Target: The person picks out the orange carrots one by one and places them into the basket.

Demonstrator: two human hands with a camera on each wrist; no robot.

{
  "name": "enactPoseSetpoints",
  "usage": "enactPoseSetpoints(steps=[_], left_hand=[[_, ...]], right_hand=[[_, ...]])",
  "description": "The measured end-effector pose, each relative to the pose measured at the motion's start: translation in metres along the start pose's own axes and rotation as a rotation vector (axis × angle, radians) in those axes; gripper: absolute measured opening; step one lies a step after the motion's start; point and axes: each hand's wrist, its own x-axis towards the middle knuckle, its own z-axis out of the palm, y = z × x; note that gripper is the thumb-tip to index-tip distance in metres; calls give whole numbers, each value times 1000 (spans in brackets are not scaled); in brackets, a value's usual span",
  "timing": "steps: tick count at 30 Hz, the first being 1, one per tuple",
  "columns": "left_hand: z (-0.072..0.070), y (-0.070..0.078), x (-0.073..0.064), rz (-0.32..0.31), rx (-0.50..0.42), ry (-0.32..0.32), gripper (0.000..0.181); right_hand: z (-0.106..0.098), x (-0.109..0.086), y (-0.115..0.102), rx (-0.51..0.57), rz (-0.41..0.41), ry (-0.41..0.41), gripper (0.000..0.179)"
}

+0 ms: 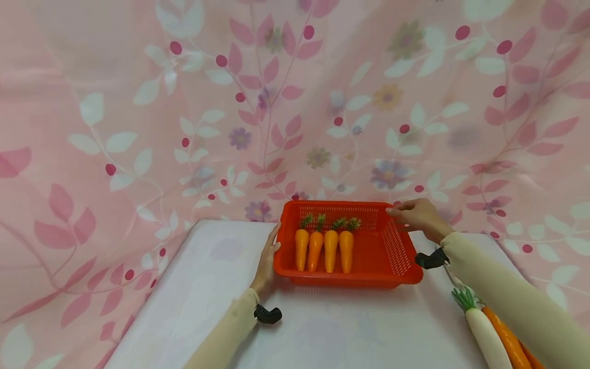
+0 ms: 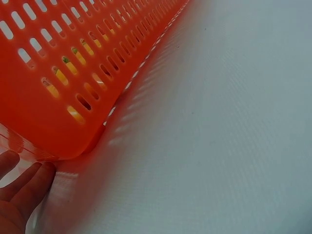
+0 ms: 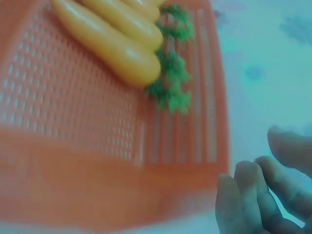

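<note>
A red-orange plastic basket (image 1: 369, 256) with slotted walls stands on the table. Several orange carrots (image 1: 330, 248) with green tops lie side by side in its left half, tops towards the back wall. My left hand (image 1: 266, 264) is at the basket's left side; in the left wrist view its extended fingers (image 2: 36, 187) reach the lower edge of the basket (image 2: 58, 131). By the back right corner is my right hand (image 1: 421, 215). The right wrist view shows its fingers (image 3: 248, 190) loosely bent beside the rim, with nothing between them and the thumb.
A white radish (image 1: 486, 333) with a green top lies at the table's right, next to more carrots (image 1: 507, 338) partly under my right sleeve. The white table (image 1: 322, 328) backs onto a pink floral curtain (image 1: 295, 102). Each wrist wears a black device (image 1: 267, 314).
</note>
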Motion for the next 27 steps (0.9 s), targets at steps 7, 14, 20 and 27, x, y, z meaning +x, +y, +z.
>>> enactPoseSetpoints(steps=[7,14,20,27], left_hand=[[-4,-1,-4,-6,22,19,59],[-8,-1,-4,-1,15,23,59],[-9,-1,-4,-4,-5,33,61],[-13,-1,-6,-8,2,48,58]], right_hand=[[-40,-20,20,-129,51,-18,66],[-76,-46,48,-268,109,-159,63],[-93,-67,72,-343,197,-211,63],[-104,-87,102,-404,246,-227,74]])
